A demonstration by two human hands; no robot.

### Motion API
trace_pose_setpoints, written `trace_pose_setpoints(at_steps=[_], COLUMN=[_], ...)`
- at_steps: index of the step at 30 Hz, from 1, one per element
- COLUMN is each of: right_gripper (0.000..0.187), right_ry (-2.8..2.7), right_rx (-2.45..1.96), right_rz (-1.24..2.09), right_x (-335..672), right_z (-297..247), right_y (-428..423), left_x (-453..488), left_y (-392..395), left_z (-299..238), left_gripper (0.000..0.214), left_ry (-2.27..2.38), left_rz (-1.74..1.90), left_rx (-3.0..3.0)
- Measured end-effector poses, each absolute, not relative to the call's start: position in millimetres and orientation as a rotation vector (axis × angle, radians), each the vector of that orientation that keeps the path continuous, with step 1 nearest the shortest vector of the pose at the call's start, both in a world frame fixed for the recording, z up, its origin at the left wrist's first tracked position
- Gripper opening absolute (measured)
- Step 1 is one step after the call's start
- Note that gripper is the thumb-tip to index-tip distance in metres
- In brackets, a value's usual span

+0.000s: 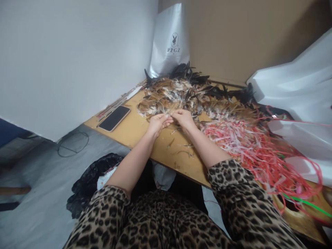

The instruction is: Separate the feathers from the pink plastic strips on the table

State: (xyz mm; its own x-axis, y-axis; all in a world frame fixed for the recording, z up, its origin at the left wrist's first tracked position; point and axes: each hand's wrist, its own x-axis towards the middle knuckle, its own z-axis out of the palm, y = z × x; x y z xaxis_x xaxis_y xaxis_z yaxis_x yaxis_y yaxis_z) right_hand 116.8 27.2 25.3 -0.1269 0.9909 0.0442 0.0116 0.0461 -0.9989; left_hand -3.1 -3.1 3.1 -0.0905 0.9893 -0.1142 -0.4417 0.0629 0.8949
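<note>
The person's leopard-print top [160, 221] lies nearest the camera. Ahead of it, the pile of brown, black and whitish feathers [171, 91] covers the far part of a yellow-brown table [137, 140]. At the pile's near edge the left hand [158, 123] and the right hand [182, 118] meet, fingers curled and tips close together; whether they grip a feather is too small to tell. A few loose feathers [170, 143] lie on the tabletop just nearer the camera. To the right of the hands spreads a tangle of red, pink and white strips [249, 152]. On the left lies a dark-screened smartphone [114, 118]. Behind the pile stands a silvery-white bag [169, 24] printed "PPGZ" under a rabbit-head emblem. A black plastic bag [85, 186] sits below, on the grey floor [46, 193].
</note>
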Motion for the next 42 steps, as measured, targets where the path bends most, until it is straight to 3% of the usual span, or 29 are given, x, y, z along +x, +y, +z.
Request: trace_pose_setpoints(at_steps=[15, 29, 35, 42], right_gripper=[0.023, 0.024, 0.027, 0.031], right_ry=[-1.293, -1.347, -1.377, -1.329], right_rx=[-1.051, -0.974, -0.965, -0.881], right_rz=[1.362, 1.572, 1.504, 1.720], right_x=[116.9, 128.0, 129.0, 131.5], right_z=[25.1, 27.3, 27.7, 27.3], right_y=[27.3, 37.5, 37.2, 35.3], left_x=[-6.3, -6.7, -6.2, -9.7], left_y=[1.4, -0.4, -1.1, -4.6], left_z=[-2.3, -0.2, -1.6, -1.0], left_gripper=[0.003, 0.004, 0.008, 0.011], left_ry=[0.858, 0.846, 0.841, 0.802], left_rz=[1.386, 1.377, 1.354, 1.230], left_rx=[0.636, 0.694, 0.754, 0.789])
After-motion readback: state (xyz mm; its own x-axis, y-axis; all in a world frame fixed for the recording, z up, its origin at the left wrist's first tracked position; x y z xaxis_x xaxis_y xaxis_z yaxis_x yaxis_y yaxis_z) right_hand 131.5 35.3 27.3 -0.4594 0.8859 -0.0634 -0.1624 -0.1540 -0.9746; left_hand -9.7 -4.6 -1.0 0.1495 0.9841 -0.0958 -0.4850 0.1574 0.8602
